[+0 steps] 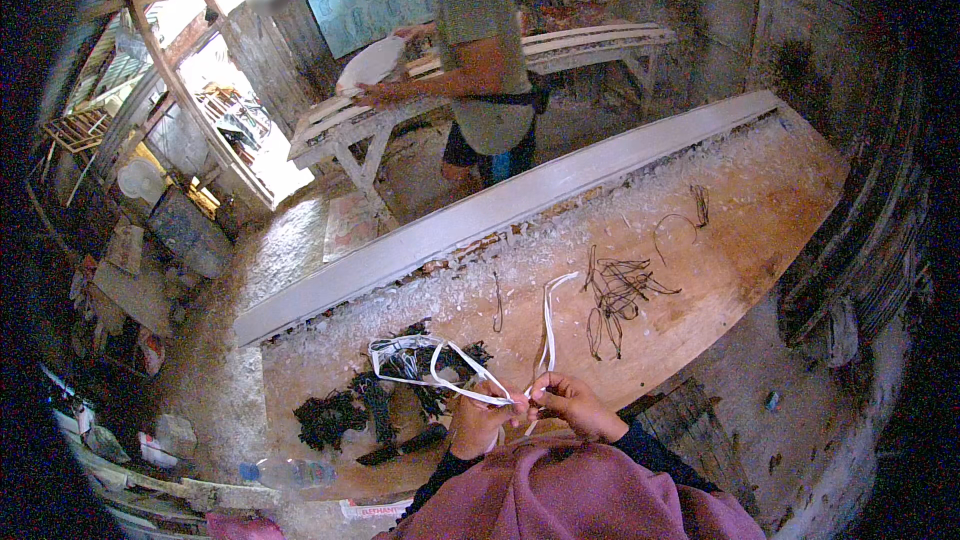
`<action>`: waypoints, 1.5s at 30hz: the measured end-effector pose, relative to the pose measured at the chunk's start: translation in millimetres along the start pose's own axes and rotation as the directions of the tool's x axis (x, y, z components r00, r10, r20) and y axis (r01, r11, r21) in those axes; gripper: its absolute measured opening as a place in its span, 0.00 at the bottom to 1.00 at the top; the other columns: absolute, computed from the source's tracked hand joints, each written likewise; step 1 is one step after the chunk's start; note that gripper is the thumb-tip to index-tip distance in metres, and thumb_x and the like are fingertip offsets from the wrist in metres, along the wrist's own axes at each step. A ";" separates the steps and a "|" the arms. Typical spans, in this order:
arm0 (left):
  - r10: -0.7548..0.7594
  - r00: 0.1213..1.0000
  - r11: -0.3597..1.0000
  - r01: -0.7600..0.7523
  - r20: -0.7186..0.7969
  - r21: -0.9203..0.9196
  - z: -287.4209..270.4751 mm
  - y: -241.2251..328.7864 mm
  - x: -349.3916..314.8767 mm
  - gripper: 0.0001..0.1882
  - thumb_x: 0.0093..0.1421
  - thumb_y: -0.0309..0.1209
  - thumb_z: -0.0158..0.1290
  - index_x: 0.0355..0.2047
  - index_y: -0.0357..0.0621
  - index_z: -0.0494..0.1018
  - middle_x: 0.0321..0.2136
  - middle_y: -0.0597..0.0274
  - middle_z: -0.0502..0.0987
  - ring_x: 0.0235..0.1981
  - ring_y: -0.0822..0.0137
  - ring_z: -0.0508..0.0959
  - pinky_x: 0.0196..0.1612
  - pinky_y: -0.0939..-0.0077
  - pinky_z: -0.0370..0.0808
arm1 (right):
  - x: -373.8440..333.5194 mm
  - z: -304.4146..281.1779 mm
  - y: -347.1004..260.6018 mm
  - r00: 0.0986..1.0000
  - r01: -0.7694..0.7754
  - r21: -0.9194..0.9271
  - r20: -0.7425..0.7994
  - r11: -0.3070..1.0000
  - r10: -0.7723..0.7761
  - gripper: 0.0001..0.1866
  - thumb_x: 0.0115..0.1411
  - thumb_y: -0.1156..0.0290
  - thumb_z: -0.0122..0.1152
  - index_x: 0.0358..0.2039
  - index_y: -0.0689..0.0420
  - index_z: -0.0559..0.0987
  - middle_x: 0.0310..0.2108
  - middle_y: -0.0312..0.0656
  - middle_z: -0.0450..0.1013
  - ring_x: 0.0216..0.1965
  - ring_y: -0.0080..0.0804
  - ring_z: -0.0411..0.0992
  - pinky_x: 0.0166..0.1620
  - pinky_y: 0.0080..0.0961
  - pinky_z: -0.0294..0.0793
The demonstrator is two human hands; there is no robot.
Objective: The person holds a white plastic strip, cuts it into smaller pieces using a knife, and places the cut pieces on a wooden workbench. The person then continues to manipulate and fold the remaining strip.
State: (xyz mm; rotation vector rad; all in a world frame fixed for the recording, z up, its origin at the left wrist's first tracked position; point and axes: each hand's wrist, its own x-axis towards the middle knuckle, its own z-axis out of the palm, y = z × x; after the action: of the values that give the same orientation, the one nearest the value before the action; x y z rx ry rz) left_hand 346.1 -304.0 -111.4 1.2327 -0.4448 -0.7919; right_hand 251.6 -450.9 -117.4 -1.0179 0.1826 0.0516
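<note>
A long, narrow white strip [548, 325] runs through both hands near the table's front edge; it looks like flat ribbon or strapping. My left hand [483, 422] pinches it where a loop bends out to the left over the dark bundles. Close beside it, my right hand [572, 406] pinches the strip between thumb and fingertips, with one end stretching away over the table. Bundles of black cords [375, 405] lie next to my left hand. Nearby is a dark, elongated object [403, 446] whose kind I cannot make out. Exactly how the strip crosses between my fingertips is hidden.
Loose thin dark cords [622, 290] lie on the wooden table [720, 270]. White scraps collect along its raised white far edge [500, 205]. Beyond, a person [485, 50] handles a white object [370, 64] at another bench [560, 48]. A clear bottle [290, 472] lies at lower left.
</note>
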 end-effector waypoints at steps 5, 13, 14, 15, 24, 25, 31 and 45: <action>0.022 0.999 0.994 -0.020 0.025 -0.106 4.4 3.6 0.9 0.09 0.48 0.22 0.56 0.24 0.40 0.66 0.21 0.60 0.73 0.20 0.73 0.72 0.21 0.82 0.69 | -0.6 5.6 -3.3 0.997 0.012 0.159 -0.080 0.987 0.001 0.07 0.57 0.69 0.52 0.29 0.59 0.70 0.27 0.36 0.69 0.28 0.22 0.67 0.34 0.19 0.67; -0.096 0.991 0.977 0.076 -0.095 -0.199 16.0 3.5 5.0 0.09 0.46 0.22 0.57 0.24 0.42 0.67 0.19 0.64 0.72 0.19 0.74 0.71 0.21 0.82 0.69 | -6.5 15.1 -7.0 0.786 0.400 -0.640 -0.128 0.656 -0.604 0.01 0.50 0.76 0.57 0.24 0.59 0.74 0.27 0.40 0.71 0.25 0.26 0.68 0.29 0.20 0.68; -0.086 0.993 0.973 0.066 -0.083 -0.222 16.3 2.1 5.1 0.08 0.46 0.22 0.57 0.24 0.42 0.68 0.19 0.64 0.72 0.20 0.74 0.71 0.22 0.82 0.70 | -6.5 13.8 -8.4 0.727 0.454 -0.729 -0.029 0.512 -0.686 0.02 0.48 0.77 0.58 0.24 0.59 0.75 0.28 0.41 0.72 0.25 0.28 0.69 0.29 0.21 0.68; -0.075 0.995 0.968 0.056 -0.071 -0.246 16.2 0.6 5.3 0.08 0.46 0.22 0.57 0.24 0.41 0.68 0.20 0.65 0.72 0.20 0.74 0.71 0.23 0.82 0.70 | -6.6 11.6 -10.4 0.655 0.495 -0.804 0.097 0.328 -0.750 0.03 0.46 0.78 0.58 0.24 0.59 0.75 0.30 0.42 0.72 0.26 0.30 0.69 0.30 0.22 0.69; -0.122 0.991 0.976 0.111 -0.046 -0.186 16.4 6.5 3.4 0.04 0.50 0.24 0.54 0.26 0.39 0.70 0.23 0.63 0.74 0.23 0.73 0.73 0.26 0.82 0.71 | -11.7 6.0 -28.4 0.823 0.509 -0.751 0.281 0.421 -0.494 0.10 0.47 0.78 0.55 0.33 0.59 0.73 0.43 0.47 0.69 0.39 0.40 0.70 0.38 0.29 0.71; -0.125 0.991 0.983 0.117 -0.049 -0.140 15.4 9.3 2.5 0.04 0.51 0.24 0.54 0.26 0.38 0.70 0.24 0.63 0.74 0.23 0.73 0.73 0.26 0.83 0.71 | -11.1 6.5 -28.9 0.916 0.393 -0.642 0.206 0.658 -0.345 0.10 0.48 0.77 0.54 0.34 0.58 0.73 0.44 0.48 0.68 0.40 0.39 0.70 0.39 0.29 0.71; -0.107 0.994 0.988 0.106 0.003 0.109 7.5 19.3 2.9 0.11 0.50 0.26 0.56 0.24 0.39 0.63 0.22 0.58 0.73 0.22 0.73 0.73 0.25 0.81 0.70 | -10.8 7.3 -23.0 0.781 0.575 -0.748 0.382 0.331 -0.494 0.13 0.47 0.84 0.53 0.35 0.60 0.72 0.40 0.48 0.68 0.40 0.39 0.69 0.41 0.29 0.69; -0.020 0.999 0.998 0.017 0.043 0.059 18.5 35.1 0.2 0.14 0.49 0.21 0.55 0.32 0.41 0.60 0.29 0.58 0.73 0.31 0.70 0.74 0.34 0.78 0.73 | -11.8 12.8 -10.7 0.734 0.500 -0.689 0.016 0.524 -0.679 0.05 0.52 0.77 0.55 0.31 0.61 0.72 0.26 0.40 0.71 0.29 0.28 0.69 0.32 0.23 0.68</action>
State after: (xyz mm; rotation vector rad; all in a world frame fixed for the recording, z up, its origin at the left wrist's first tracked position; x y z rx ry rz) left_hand 343.7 -312.2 -72.6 1.2770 -0.4960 -0.8279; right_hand 243.1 -445.2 -99.8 -1.7675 0.0284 -0.7191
